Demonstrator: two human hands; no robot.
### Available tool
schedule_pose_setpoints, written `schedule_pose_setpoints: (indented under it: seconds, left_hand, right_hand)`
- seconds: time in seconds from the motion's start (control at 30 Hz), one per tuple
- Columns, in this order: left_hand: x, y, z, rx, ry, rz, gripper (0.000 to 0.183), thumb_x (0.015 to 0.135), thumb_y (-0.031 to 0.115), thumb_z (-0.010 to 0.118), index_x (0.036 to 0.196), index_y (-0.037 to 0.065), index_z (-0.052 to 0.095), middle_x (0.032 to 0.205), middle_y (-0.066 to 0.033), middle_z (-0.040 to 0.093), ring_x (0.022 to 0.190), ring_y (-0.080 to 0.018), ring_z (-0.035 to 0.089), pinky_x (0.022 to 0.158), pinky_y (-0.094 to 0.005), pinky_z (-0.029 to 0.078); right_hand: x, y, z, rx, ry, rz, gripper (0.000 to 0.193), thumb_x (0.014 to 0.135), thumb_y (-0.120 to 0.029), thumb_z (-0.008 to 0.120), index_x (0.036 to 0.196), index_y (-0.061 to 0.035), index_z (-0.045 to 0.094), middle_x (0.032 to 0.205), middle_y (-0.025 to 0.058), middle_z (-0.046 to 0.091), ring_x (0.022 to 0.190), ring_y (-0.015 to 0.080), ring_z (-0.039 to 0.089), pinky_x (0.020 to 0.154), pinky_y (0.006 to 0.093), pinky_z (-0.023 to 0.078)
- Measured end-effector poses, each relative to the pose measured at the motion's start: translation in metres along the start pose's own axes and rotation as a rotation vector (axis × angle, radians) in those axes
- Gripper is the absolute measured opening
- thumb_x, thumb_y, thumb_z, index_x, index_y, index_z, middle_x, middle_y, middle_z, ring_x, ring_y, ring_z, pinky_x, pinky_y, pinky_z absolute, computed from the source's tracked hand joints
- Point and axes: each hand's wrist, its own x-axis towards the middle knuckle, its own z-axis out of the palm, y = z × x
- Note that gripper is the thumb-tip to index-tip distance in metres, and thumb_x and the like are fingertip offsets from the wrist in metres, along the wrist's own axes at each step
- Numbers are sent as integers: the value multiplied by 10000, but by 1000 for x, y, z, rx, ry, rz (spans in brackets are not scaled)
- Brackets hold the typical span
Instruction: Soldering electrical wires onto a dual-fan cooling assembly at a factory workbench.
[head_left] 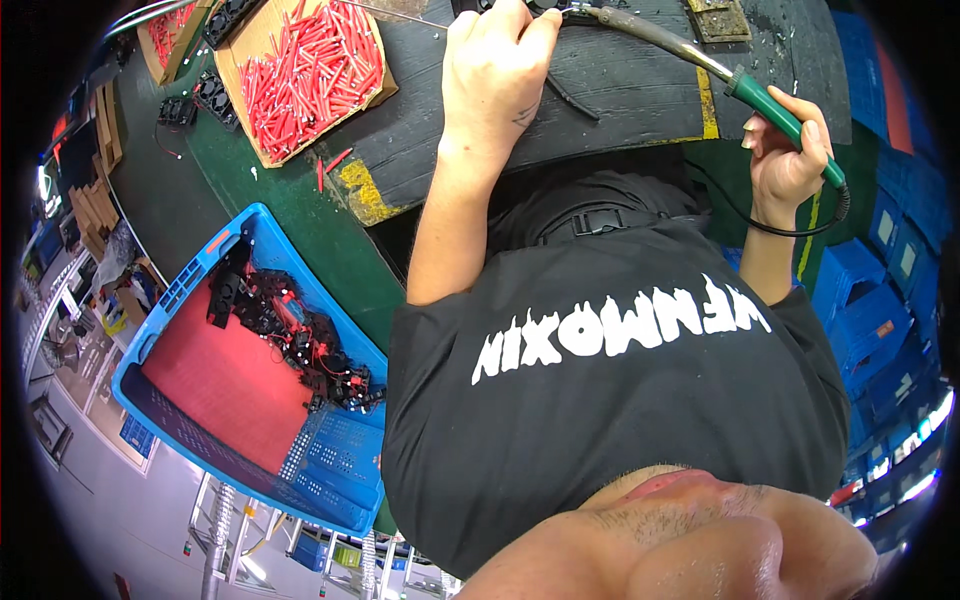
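Observation:
In my right hand (pixel 785 160) is a soldering iron with a green handle (pixel 780 115), its fingers wrapped round the grip. The iron's metal shaft (pixel 650 32) points left, and its tip ends close to the fingertips of my left hand (pixel 497 75). Those left fingers are pinched together at the top edge of the view, over a black part (pixel 545 5) mostly hidden by them. A thin grey strand (pixel 395 14) runs from the upper left to behind the same hand. Below it, a short black cable (pixel 572 98) lies on the dark work board (pixel 640 100).
A cardboard box (pixel 385 85) full of short red pieces with pale ends stands left of my hand, beside black fans (pixel 213 98). Two red pieces (pixel 335 162) lie loose nearby. Lower left, a blue crate (pixel 150 335) holds wired black fans. Blue crates (pixel 860 300) stack at right.

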Motion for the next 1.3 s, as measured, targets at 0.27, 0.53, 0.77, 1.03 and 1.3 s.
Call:
schedule_pose_setpoints:
  seconds: [0.27,0.53,0.77,1.03,1.3]
  left_hand:
    - [-47,-17,20,-28,77,-59,134,768,99,644,894,90,688,695,-3,500,603,-174,495,591,-308,380]
    - [-92,-32,-36,-129,58,-347,175,723,65,738,886,116,699,746,-31,587,665,-209,534,647,-322,401]
    - [-153,-72,-107,217,-163,-615,101,830,136,664,910,81,689,832,-93,648,740,-270,611,696,-356,464]
    - [-127,-107,-93,31,165,-702,174,812,79,653,980,40,674,947,-143,652,911,-285,626,836,-344,492]
    - [-104,-143,-41,217,-7,-463,189,673,164,766,799,76,656,779,-95,603,786,-297,593,727,-402,472]
  right_hand:
    - [-1,-5,4,-67,10,-23,507,868,-340,386,994,93,616,671,173,622,485,169,548,437,219,402]
    - [3,-1,-9,98,3,-9,518,880,-356,356,1020,72,614,676,166,616,492,180,533,434,235,395]
    - [9,18,-21,300,5,73,512,911,-357,337,1046,44,624,711,178,620,525,200,525,444,242,388]
    - [13,11,-9,305,-19,88,496,921,-322,315,1039,43,630,690,165,620,484,188,508,423,232,366]
    - [6,9,-12,303,-15,41,496,917,-321,318,1049,43,629,701,178,625,497,194,520,434,229,374]
